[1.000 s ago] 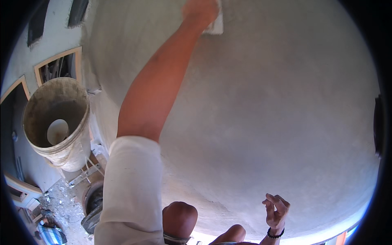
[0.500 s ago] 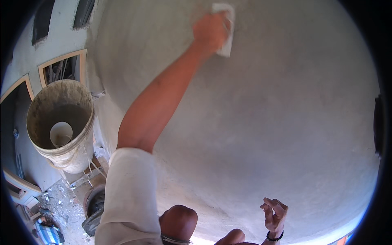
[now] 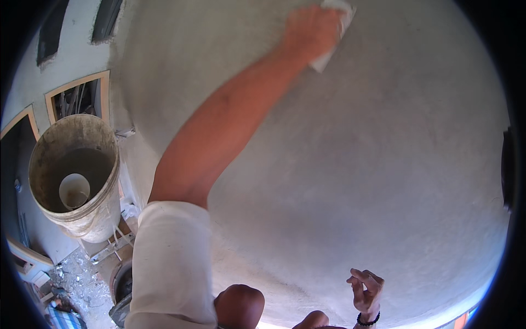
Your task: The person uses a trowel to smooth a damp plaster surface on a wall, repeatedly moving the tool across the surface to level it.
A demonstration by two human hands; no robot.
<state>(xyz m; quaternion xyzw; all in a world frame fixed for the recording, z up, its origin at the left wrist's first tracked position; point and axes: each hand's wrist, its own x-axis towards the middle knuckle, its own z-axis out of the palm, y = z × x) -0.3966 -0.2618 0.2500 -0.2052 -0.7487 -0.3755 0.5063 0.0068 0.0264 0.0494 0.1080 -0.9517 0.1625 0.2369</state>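
Near the top of a grey plastered wall (image 3: 356,148), my left hand (image 3: 312,34) is closed on a white rectangular plastering float (image 3: 323,61). The float lies tilted against the wall, its grip covered by my fingers. My left arm stretches up in a white short sleeve. At the lower right, my right hand (image 3: 368,289) hangs in front of the wall with loosely curled, parted fingers and nothing in it. A dark beaded bracelet (image 3: 368,319) circles that wrist.
A dirty white bucket (image 3: 101,214) with a white cup (image 3: 74,191) inside stands at the left on a wooden support. Below it are a dark tub (image 3: 121,282) and rubble-strewn ground (image 3: 82,285). Framed openings (image 3: 104,93) lie beyond. My knees (image 3: 239,307) show at the bottom.
My left hand has moved the float to the right along the wall, and the float leans more to the right. The right hand has hardly moved.
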